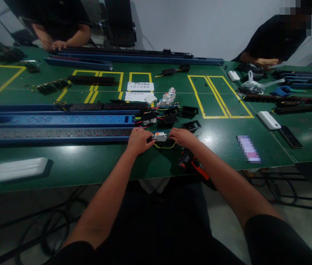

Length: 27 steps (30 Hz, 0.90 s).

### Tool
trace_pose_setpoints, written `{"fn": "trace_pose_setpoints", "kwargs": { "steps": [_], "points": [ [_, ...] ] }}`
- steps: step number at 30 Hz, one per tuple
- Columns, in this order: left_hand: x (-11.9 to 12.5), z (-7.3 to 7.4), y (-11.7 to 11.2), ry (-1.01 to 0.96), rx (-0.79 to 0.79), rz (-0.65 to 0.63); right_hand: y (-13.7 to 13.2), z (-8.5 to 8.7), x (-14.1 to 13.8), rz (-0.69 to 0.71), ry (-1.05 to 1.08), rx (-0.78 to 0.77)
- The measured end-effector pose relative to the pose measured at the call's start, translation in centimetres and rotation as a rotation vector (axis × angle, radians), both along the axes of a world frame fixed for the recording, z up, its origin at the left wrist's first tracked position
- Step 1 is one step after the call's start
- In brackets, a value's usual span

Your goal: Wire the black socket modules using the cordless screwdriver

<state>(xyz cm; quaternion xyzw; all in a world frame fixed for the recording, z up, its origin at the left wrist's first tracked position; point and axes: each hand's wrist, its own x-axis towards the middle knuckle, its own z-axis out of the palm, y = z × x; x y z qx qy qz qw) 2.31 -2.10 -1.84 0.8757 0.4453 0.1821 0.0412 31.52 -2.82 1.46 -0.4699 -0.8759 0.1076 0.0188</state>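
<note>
My left hand (139,141) and my right hand (182,137) close from either side on a small white circuit breaker (160,137) with an orange lever, held just above the green table (89,162). A yellow wire (165,147) loops beneath it. Both hands have curled fingers pinching the part. Just left lies the end of a long blue power strip housing (56,127). Behind the hands sit coloured wires and black socket modules (169,117), and a few more white breakers (167,98).
A black and orange power screwdriver (190,163) lies near my right forearm at the table edge. White paper sheets (140,91), yellow floor-tape boxes (219,97), a white device (268,120) and a white tray (18,169) lie about. Two other persons stand at the far side.
</note>
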Motion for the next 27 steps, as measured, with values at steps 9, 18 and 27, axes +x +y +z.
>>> {"fn": "trace_pose_setpoints", "kwargs": {
  "steps": [9,18,27],
  "points": [
    [-0.11,-0.15,0.20,0.003,-0.011,-0.010,0.17,-0.44,0.04,0.000,0.029,0.012],
    [-0.11,-0.06,0.13,0.002,-0.018,-0.009,-0.07,-0.55,0.16,-0.001,0.059,0.024],
    [-0.05,0.07,0.10,-0.007,-0.014,-0.021,-0.16,-0.26,0.25,-0.014,0.094,-0.008]
  ]
}}
